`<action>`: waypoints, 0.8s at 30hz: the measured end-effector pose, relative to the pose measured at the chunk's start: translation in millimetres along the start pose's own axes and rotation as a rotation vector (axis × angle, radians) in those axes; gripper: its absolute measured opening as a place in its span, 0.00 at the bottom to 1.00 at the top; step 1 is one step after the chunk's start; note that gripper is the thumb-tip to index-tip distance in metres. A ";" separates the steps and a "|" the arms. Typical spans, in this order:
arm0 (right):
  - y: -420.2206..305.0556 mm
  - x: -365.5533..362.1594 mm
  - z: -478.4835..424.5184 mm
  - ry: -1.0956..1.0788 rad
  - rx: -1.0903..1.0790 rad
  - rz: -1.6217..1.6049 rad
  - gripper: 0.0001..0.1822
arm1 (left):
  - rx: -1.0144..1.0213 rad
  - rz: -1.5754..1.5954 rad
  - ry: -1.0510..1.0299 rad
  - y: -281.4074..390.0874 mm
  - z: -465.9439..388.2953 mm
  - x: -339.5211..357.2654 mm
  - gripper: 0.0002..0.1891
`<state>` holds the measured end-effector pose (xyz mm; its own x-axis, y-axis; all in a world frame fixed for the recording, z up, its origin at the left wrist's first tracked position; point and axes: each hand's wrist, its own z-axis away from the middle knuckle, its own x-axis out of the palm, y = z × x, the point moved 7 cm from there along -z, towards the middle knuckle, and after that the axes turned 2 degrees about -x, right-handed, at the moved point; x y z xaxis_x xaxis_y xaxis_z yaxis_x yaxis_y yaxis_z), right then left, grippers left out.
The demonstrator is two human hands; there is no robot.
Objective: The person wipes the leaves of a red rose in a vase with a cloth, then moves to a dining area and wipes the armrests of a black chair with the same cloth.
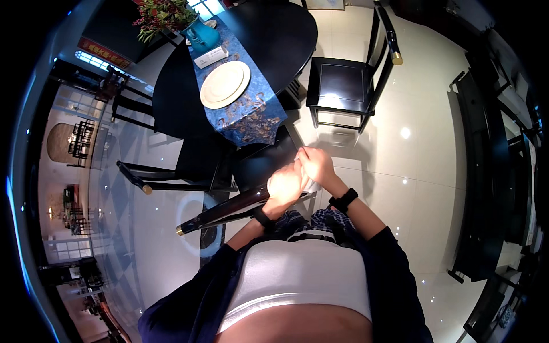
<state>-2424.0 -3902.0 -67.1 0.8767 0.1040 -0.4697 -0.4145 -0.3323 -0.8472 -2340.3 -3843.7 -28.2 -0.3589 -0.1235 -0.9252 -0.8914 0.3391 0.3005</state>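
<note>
My left hand [285, 182] and my right hand [318, 167] are together in front of my waist, fingers curled and touching each other. Pieces of a white cloth [312, 187] show at the edges of both hands, and the grip hides most of it. Just below the hands passes the dark top rail [233, 205] of a wooden chair, its gold-coloured end cap pointing left. Whether the cloth is wrapped round this rail cannot be made out. Behind the hands lies the chair's dark seat [266, 158].
A round black table [274, 38] carries a blue patterned runner [251, 111], stacked cream plates [225, 83], a white sign [211, 57] and a teal vase [203, 36] with a plant. Black chairs stand at right [341, 81] and left [197, 163]. A dark bench [480, 180] is farther right.
</note>
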 end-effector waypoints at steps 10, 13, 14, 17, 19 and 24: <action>-10.4 -18.8 67.5 -0.033 0.116 0.018 0.22 | -0.015 -0.098 0.061 2.9 6.1 6.1 0.27; -11.3 -20.8 80.7 -0.053 0.069 0.139 0.18 | -0.041 -0.071 0.026 7.8 2.3 6.7 0.27; -9.7 -20.6 84.5 -0.058 0.037 0.183 0.17 | -0.035 -0.068 0.027 11.2 1.2 3.2 0.27; -8.5 -34.6 81.9 -0.057 0.092 0.310 0.11 | -0.030 -0.088 -0.042 25.4 -9.4 8.5 0.28; -15.6 -53.0 78.3 0.022 0.015 0.273 0.12 | 0.020 -0.064 -0.049 33.7 -18.6 14.7 0.22; 1.7 -75.2 70.2 0.065 0.114 0.380 0.14 | 0.105 -0.152 -0.186 53.3 -37.7 42.9 0.09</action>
<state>-2507.8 -3844.6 -50.7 0.6678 -0.0671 -0.7413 -0.7334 -0.2294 -0.6399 -2413.7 -3866.1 -43.1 -0.1573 -0.0098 -0.9875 -0.8940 0.4263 0.1382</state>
